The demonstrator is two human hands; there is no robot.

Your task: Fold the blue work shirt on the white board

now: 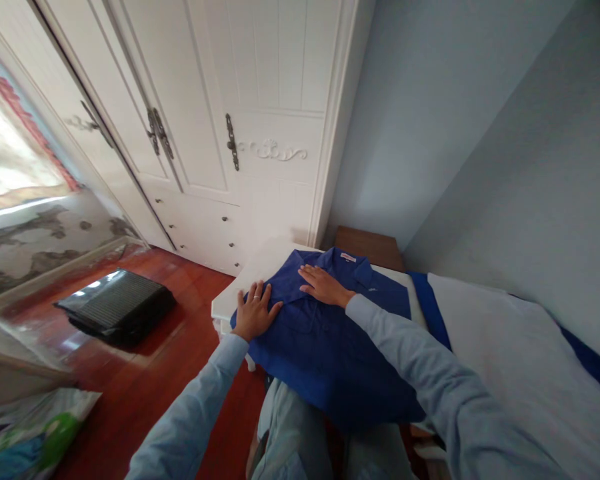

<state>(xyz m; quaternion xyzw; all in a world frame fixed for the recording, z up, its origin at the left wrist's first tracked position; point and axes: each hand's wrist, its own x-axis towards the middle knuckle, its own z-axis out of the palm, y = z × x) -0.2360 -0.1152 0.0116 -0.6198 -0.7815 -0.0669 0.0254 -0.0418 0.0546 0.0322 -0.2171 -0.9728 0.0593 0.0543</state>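
A blue collared shirt (330, 340) lies spread on a small white table (257, 267), collar toward the far side, its near end hanging over my lap. My left hand (254, 311) rests flat on the shirt's left edge, fingers apart, a ring on one finger. My right hand (323, 285) lies flat near the collar, fingers stretched toward the left. Neither hand grips the cloth. Both arms wear light blue sleeves.
A white wardrobe (230, 133) with dark metal handles stands behind the table. A bed with a white sheet (510, 360) and blue trim lies to the right. On the red wooden floor sits a black case (117, 303); a plastic bag (35, 427) lies at bottom left.
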